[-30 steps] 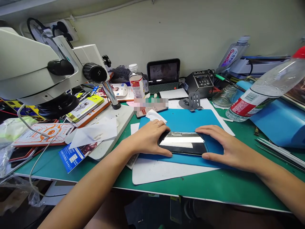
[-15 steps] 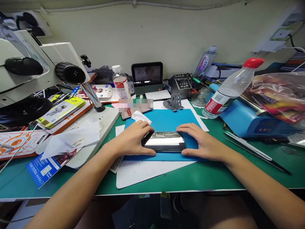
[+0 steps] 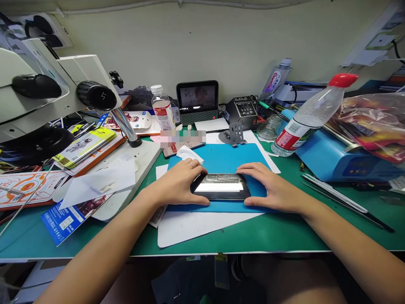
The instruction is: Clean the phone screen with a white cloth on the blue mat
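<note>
A phone [image 3: 221, 185] lies face up over a blue mat [image 3: 228, 156], held at both ends by a person's two hands. The left hand [image 3: 182, 183] is clamped on its left end and the right hand [image 3: 274, 188] on its right, thumbs along the near edge and fingers over the far one; whether it rests fully flat cannot be told. Handling it well likely calls for light, even pressure from both sides, thumbs low on the rim and palms off the glass, since a lopsided squeeze could twist the panel or smudge it. Well to the left of the phone, an orange-and-white box [image 3: 34, 185] bears print too small to read. Farther back on that side lies a yellow packet [image 3: 84, 147], its lettering unclear. Beyond the phone to the right leans a red-capped bottle [image 3: 292, 131], its red label carrying a barcode and fine white text. Behind the phone, slightly left, a white-capped bottle [image 3: 163, 114] wears a red-and-white label, also illegible, beside a small screen [image 3: 198, 99]. Farthest back, right of the phone, a tilted clear bottle [image 3: 275, 80] shows lettering that appears to read "Ganten".
</note>
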The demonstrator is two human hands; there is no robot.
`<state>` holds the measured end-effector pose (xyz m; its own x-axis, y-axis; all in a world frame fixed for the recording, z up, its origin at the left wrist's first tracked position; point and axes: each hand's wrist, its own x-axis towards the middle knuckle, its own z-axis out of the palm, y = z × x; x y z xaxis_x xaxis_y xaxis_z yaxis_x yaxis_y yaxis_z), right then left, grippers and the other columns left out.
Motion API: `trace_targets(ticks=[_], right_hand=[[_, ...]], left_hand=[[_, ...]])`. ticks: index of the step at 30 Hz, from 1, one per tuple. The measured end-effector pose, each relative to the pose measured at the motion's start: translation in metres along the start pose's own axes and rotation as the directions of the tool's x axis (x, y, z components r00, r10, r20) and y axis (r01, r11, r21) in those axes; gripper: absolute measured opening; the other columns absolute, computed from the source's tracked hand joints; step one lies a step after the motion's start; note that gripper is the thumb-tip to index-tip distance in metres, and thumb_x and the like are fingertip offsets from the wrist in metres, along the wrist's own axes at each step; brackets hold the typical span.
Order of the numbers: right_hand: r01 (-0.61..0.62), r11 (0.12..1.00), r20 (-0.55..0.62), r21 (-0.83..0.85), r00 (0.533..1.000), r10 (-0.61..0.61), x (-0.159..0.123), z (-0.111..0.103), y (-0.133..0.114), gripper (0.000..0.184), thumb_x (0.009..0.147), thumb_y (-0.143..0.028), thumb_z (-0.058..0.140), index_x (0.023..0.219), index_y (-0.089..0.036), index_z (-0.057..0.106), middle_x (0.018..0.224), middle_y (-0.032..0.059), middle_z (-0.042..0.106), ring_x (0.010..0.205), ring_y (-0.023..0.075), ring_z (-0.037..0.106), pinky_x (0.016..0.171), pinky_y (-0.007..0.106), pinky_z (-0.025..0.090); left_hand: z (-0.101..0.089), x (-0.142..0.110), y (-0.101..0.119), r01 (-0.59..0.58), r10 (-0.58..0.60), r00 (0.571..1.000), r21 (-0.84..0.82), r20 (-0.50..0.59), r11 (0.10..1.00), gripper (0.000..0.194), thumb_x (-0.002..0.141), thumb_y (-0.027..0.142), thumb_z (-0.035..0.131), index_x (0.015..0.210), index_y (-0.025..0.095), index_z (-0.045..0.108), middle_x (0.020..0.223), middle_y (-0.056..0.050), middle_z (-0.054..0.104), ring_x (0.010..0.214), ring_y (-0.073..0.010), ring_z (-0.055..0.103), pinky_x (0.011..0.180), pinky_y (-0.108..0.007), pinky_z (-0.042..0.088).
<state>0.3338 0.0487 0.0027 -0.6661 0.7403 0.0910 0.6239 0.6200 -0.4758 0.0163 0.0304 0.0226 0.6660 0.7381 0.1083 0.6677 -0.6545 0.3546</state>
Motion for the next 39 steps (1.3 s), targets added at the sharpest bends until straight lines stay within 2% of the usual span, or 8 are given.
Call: trace_targets(ticks=[14, 19, 22, 25, 32, 39], right_hand=[[0.005, 1.000, 0.009, -0.031, 1.000, -0.005, 0.000, 0.002, 0.005, 0.072, 0.077, -0.061, 0.074, 0.137, -0.027, 0.054, 0.140, 0.0132, 0.054, 0.129, 0.0375, 0.052, 0.106, 0.056, 0.048], [0.004, 0.998, -0.021, -0.056, 1.000, -0.005, 0.000, 0.006, 0.015, 0.071, 0.075, -0.058, 0.075, 0.137, -0.031, 0.055, 0.140, 0.0107, 0.056, 0.128, 0.0388, 0.054, 0.103, 0.056, 0.050], [-0.008, 0.998, -0.023, -0.061, 1.000, 0.006, 0.001, 0.007, 0.018, 0.072, 0.074, -0.057, 0.076, 0.138, -0.033, 0.055, 0.141, 0.0091, 0.055, 0.127, 0.0395, 0.055, 0.102, 0.056, 0.051], [-0.012, 0.998, -0.022, -0.064, 1.000, 0.011, 0.002, 0.007, 0.019, 0.072, 0.074, -0.058, 0.075, 0.138, -0.033, 0.054, 0.142, 0.0088, 0.055, 0.127, 0.0401, 0.055, 0.101, 0.057, 0.052], [0.008, 0.998, -0.026, -0.062, 1.000, -0.010, 0.003, 0.009, 0.020, 0.071, 0.074, -0.056, 0.075, 0.138, -0.033, 0.054, 0.140, 0.0086, 0.056, 0.125, 0.0400, 0.056, 0.103, 0.058, 0.050], [0.027, 0.997, -0.017, -0.077, 0.999, -0.029, 0.002, 0.009, 0.022, 0.071, 0.077, -0.055, 0.074, 0.140, -0.034, 0.051, 0.141, 0.0092, 0.054, 0.126, 0.0391, 0.055, 0.102, 0.058, 0.050]], left_hand=[[-0.001, 0.000, -0.001, 0.018, -0.018, 1.000, -0.001, 0.022, 1.000, 0.072, 0.075, 0.068, 0.072, 0.127, 0.020, 0.057, 0.118, -0.011, 0.061, 0.109, -0.0302, 0.056, 0.092, -0.043, 0.046], [-0.017, -0.010, -0.014, 0.058, -0.055, 0.997, -0.074, 0.052, 0.996, 0.076, 0.075, 0.063, 0.074, 0.134, 0.019, 0.056, 0.127, -0.011, 0.060, 0.119, -0.0303, 0.055, 0.101, -0.042, 0.045], [-0.028, -0.017, -0.020, 0.129, -0.119, 0.988, -0.098, 0.101, 0.987, 0.076, 0.074, 0.062, 0.075, 0.134, 0.019, 0.057, 0.127, -0.011, 0.059, 0.120, -0.0300, 0.054, 0.100, -0.040, 0.046], [-0.033, -0.020, -0.020, 0.146, -0.135, 0.983, -0.085, 0.123, 0.986, 0.078, 0.073, 0.062, 0.076, 0.134, 0.017, 0.058, 0.127, -0.011, 0.060, 0.119, -0.0299, 0.055, 0.099, -0.038, 0.046], [-0.022, -0.021, -0.015, 0.111, -0.107, 0.990, -0.030, 0.097, 0.993, 0.076, 0.074, 0.062, 0.076, 0.133, 0.018, 0.059, 0.122, -0.012, 0.061, 0.114, -0.0305, 0.057, 0.095, -0.039, 0.047], [-0.007, -0.026, -0.015, 0.111, -0.110, 0.994, -0.080, 0.016, 0.991, 0.067, 0.079, 0.058, 0.075, 0.133, 0.022, 0.058, 0.125, -0.010, 0.060, 0.116, -0.0284, 0.057, 0.098, -0.041, 0.048]])
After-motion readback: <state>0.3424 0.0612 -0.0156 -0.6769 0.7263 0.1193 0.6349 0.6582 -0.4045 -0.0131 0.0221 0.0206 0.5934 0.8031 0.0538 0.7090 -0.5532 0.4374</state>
